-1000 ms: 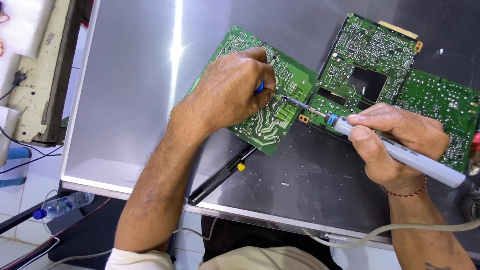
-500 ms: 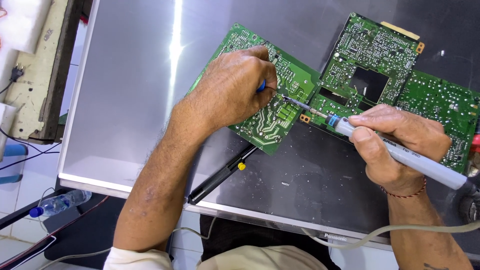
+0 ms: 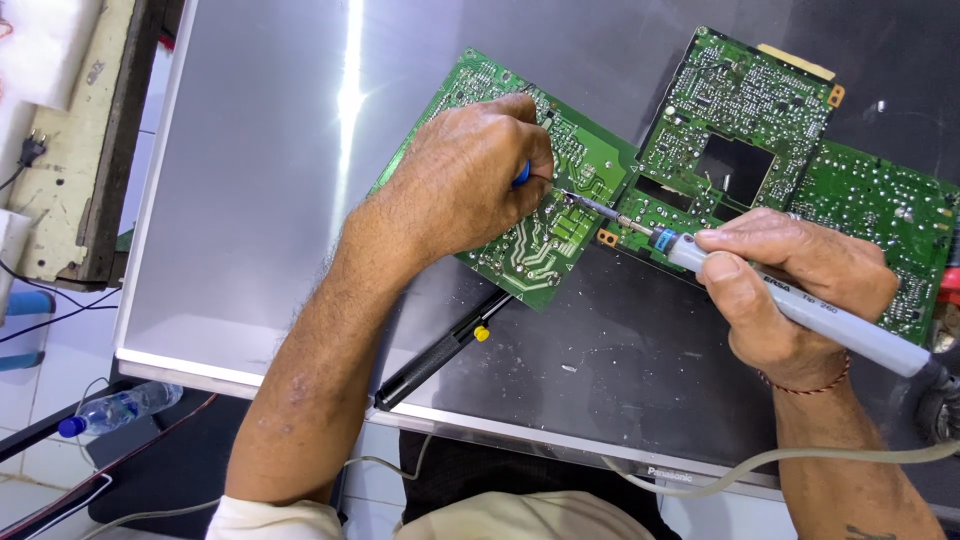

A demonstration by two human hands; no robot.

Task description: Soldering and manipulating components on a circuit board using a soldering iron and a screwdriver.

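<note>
Pinning the green circuit board (image 3: 520, 230) flat, the left hand (image 3: 470, 180) is closed on a blue-tipped tool (image 3: 521, 174), while the grey soldering iron (image 3: 790, 305) is gripped pen-fashion by the right hand (image 3: 790, 290), tip at the solder side.

Centre frame: left hand (image 3: 470, 180) on a circuit board (image 3: 520, 180) lying on the flat panel (image 3: 260, 200). Right of it, a second circuit board (image 3: 740, 110). Lower right: right hand (image 3: 790, 290) holding a soldering iron (image 3: 790, 305), tip on the first board. Below centre: a desoldering pump (image 3: 440, 350). Lower left, off the panel: a bottle (image 3: 120, 408).
</note>
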